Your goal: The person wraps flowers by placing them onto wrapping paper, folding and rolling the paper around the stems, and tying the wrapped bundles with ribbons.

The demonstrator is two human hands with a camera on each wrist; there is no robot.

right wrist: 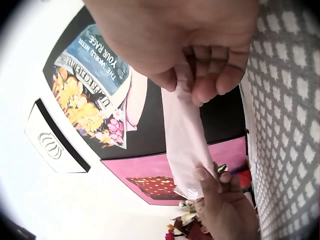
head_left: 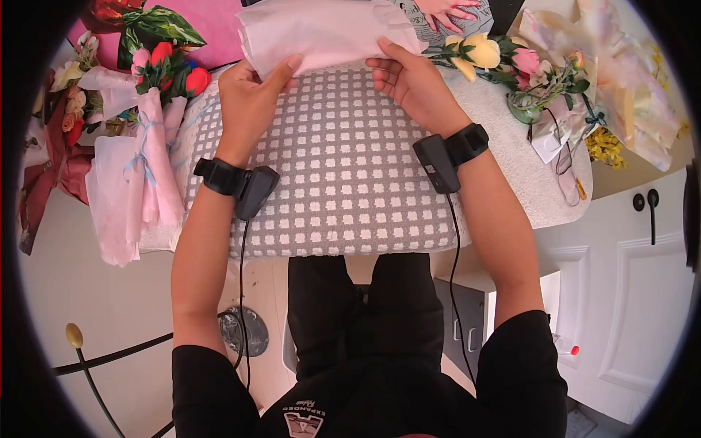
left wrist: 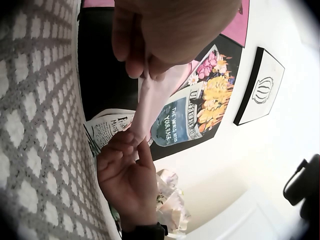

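A sheet of pale pink paper [head_left: 328, 36] is stretched between both hands above the checked grey and white cloth [head_left: 336, 160]. My left hand [head_left: 252, 98] pinches its left part between thumb and fingers; my right hand [head_left: 416, 80] pinches the right part. In the left wrist view the paper [left wrist: 152, 97] looks narrow, running from the left hand [left wrist: 175, 30] down to the right hand [left wrist: 130, 185]. The right wrist view has the paper [right wrist: 185, 130] between the right hand [right wrist: 185, 45] and the left hand [right wrist: 227, 207], its surface lightly creased.
Pink-wrapped flowers [head_left: 150, 157] and other bouquets lie at the left. On the right are a yellow rose [head_left: 482, 52], a glass vase [head_left: 524, 106] of flowers and a large wrapped bouquet [head_left: 631, 95]. Pictures, one a black poster [left wrist: 102, 55], stand behind the cloth.
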